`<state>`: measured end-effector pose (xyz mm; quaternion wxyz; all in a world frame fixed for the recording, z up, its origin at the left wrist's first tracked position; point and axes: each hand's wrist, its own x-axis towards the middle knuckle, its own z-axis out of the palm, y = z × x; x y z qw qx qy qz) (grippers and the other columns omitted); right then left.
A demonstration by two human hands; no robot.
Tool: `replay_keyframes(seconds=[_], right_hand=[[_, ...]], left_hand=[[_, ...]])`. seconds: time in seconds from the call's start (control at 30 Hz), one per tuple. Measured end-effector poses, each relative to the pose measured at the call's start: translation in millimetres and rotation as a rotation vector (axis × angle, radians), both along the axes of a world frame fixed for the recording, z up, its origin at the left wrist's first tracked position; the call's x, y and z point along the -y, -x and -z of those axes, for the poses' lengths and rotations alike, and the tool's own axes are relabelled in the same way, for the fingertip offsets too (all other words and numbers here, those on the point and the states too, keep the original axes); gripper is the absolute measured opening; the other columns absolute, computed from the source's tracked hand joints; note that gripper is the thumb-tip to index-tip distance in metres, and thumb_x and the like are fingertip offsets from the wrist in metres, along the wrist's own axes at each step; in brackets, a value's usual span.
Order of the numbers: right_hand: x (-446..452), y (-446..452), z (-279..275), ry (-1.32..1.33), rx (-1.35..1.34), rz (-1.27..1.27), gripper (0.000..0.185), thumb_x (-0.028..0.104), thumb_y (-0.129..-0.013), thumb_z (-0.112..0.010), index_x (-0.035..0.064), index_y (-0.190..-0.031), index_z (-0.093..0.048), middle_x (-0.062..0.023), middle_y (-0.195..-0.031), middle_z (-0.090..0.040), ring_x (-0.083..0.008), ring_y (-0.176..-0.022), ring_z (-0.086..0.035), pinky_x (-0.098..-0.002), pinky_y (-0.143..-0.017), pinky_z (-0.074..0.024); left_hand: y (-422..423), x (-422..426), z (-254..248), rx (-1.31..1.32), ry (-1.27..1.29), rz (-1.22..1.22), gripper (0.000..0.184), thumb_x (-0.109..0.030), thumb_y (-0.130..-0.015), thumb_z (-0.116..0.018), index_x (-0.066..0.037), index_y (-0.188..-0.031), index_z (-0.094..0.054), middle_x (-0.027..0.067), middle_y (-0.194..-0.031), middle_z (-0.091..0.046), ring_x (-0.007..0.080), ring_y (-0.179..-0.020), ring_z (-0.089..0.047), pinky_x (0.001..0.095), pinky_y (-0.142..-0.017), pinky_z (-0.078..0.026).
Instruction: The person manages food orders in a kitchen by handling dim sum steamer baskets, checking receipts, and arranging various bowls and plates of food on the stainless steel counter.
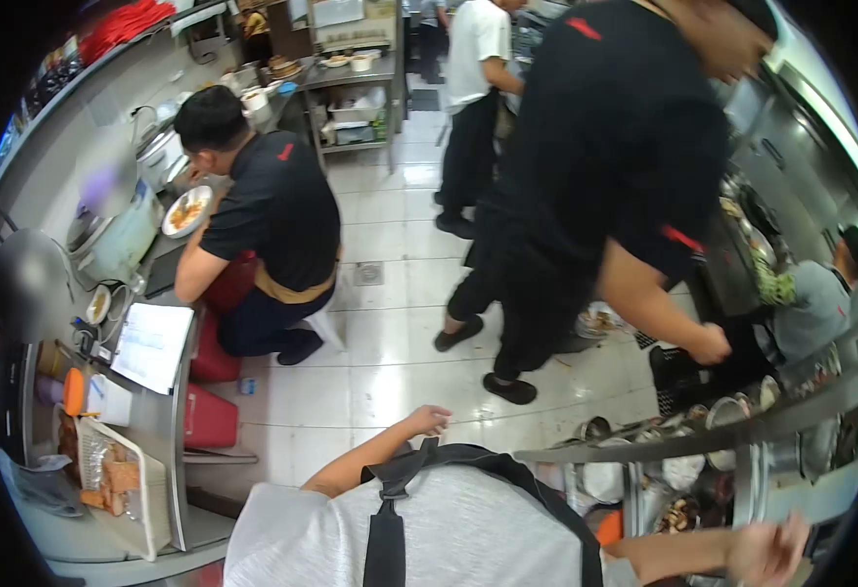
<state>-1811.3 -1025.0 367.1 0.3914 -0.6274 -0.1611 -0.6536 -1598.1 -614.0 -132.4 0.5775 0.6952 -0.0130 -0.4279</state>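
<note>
My left hand (431,421) is held in front of my chest, above the tiled floor. Its fingers are loosely bent and a little apart, and I see nothing in them. Off to the lower right, my right hand (771,553) is smeared by motion, so its fingers cannot be made out. It is beside the counter with food containers, nearest to a metal tray of dark food pieces (678,516). An orange item (607,525) lies near my right forearm.
A person in black (605,157) walks close ahead on the right. Another person (277,205) sits at the left counter with a plate of food (187,211). Papers (152,344) and a white basket (121,479) rest there. A metal rail (693,430) edges the right counter.
</note>
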Motion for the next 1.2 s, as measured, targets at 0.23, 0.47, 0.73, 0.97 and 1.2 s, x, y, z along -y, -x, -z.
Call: replay_keyframes(seconds=[0.23, 0.47, 0.73, 0.97, 1.2], right_hand=[[-177.1, -252.0, 40.6, 0.315, -0.631, -0.343, 0.071, 0.057, -0.095, -0.026, -0.0006, -0.079, -0.064, -0.0094, -0.066, -0.059, -0.0203, -0.063, -0.053, -0.0307, -0.061, -0.0424], [-252.7, -464.9, 88.7, 0.243, -0.918, -0.36, 0.016, 0.007, -0.088, -0.053, -0.003, -0.091, -0.066, -0.0101, -0.075, -0.064, -0.0161, -0.072, -0.06, -0.026, -0.066, -0.0449], [-329.4, -764.4, 198.8, 0.102, -1.209, -0.797, 0.016, 0.009, -0.088, -0.058, 0.001, -0.099, -0.066, -0.0081, -0.089, -0.068, -0.0121, -0.082, -0.063, -0.025, -0.075, -0.048], [-443.1, -956.2, 251.3, 0.694, -1.229, -1.005, 0.02, 0.013, -0.084, -0.063, 0.008, -0.103, -0.066, -0.0117, -0.092, -0.065, -0.0217, -0.082, -0.063, -0.0316, -0.077, -0.0487], [-507.2, -1176.7, 330.9, 0.619, -1.588, -0.937, 0.022, 0.024, -0.089, -0.059, 0.0046, -0.098, -0.064, -0.0096, -0.094, -0.064, -0.0167, -0.089, -0.062, -0.0324, -0.077, -0.0491]], left_hand=[[-114.3, -44.7, -97.4, -0.102, 0.174, -0.177, 0.037, -0.027, -0.094, -0.046, -0.012, -0.127, -0.051, 0.0035, -0.097, -0.063, 0.0122, -0.079, -0.061, 0.0264, -0.07, -0.049], [-306.2, -90.8, -109.4, 0.087, 0.285, -0.358, 0.04, -0.02, -0.092, -0.05, -0.01, -0.13, -0.047, 0.0087, -0.103, -0.06, 0.0158, -0.085, -0.062, 0.029, -0.077, -0.051], [-469.2, -202.4, -93.2, 0.408, -0.241, -0.659, 0.027, -0.021, -0.089, -0.055, -0.001, -0.106, -0.062, 0.0074, -0.087, -0.066, 0.0151, -0.076, -0.063, 0.0283, -0.073, -0.05], [-560.5, -218.4, -150.2, 0.149, 0.08, -0.779, 0.041, -0.036, -0.095, -0.048, 0.0, -0.091, -0.066, 0.0054, -0.079, -0.067, 0.0127, -0.073, -0.061, 0.0268, -0.071, -0.049], [-761.3, -264.4, -167.8, 0.381, 0.159, -0.806, 0.028, -0.022, -0.097, -0.044, -0.004, -0.115, -0.057, 0.0076, -0.094, -0.064, 0.012, -0.085, -0.059, 0.0245, -0.076, -0.047]])
